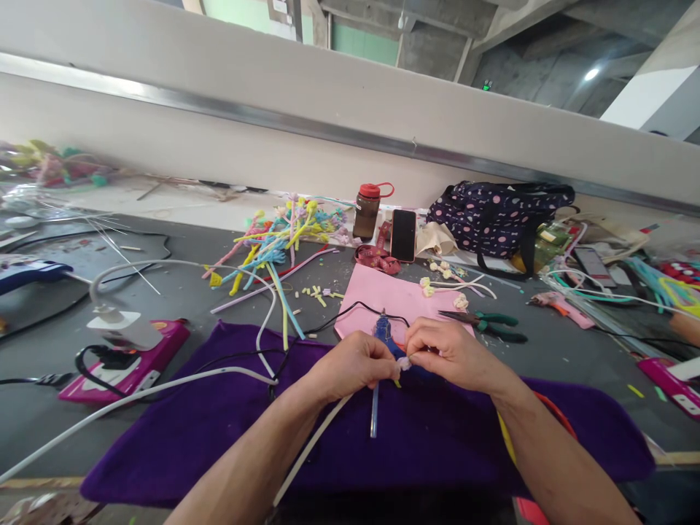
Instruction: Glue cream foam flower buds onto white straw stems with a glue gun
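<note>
My left hand (354, 363) and my right hand (449, 354) meet over a purple cloth (208, 423), both with fingers pinched on a small pale flower-like piece (403, 362) between them. A white stem (317, 445) runs from my left hand down toward me. Just behind my hands lies a blue glue gun (383, 329) with a clear glue stick (374, 412) sticking out toward me, on a pink sheet (377, 295).
Green-handled pliers (486, 324) lie right of the pink sheet. A heap of coloured stems (273, 244) sits behind, with a brown bottle (367, 210), a phone (403, 235) and a spotted bag (500, 219). At left are a pink power strip (128, 361) and white cables.
</note>
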Tool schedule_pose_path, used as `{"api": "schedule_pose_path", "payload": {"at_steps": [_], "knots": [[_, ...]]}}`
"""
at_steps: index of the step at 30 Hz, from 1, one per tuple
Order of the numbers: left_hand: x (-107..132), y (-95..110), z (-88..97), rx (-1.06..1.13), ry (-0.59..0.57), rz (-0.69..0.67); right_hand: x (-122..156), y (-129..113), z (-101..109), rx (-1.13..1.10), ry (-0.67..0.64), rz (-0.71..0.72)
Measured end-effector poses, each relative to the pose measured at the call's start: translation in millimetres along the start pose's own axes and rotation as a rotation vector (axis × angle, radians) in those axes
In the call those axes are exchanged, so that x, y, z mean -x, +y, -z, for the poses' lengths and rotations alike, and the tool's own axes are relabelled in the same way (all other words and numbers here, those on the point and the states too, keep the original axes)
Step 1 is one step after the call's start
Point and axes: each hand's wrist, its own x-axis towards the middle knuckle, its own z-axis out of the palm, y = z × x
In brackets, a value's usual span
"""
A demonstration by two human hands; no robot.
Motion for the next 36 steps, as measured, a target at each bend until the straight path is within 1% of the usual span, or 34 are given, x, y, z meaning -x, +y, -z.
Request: {"api": "schedule_pose_path", "payload": {"at_steps": [8, 17, 20, 24, 28, 32, 36], "knots": [[1, 2, 0.5, -0.021, -0.012, 0.012, 0, -1, -1, -0.001, -0.012, 0.013], [-2, -4, -0.4, -0.005, -0.016, 0.028, 1, -4, -6, 0.020, 0.023, -0.043], [-2, -2, -0.2, 0.012, -0.014, 0.033, 1, -4, -6, 0.004, 0.028, -0.040], [1, 7, 0.7, 0.101, -0.027, 0.050, 2, -2, 1, -0.081, 0.029, -0.020], [4, 14, 2.9, 0.238, -0.098, 0.098, 4, 1, 8, -0.240, 0.071, -0.085], [5, 12, 5.9, 0.343, -0.170, 0.100, 4, 4, 7, -0.408, 0.056, -0.115], [5, 9, 7.3, 0.385, -0.196, 0.097, 3, 4, 3, -0.421, 0.047, -0.056]]}}
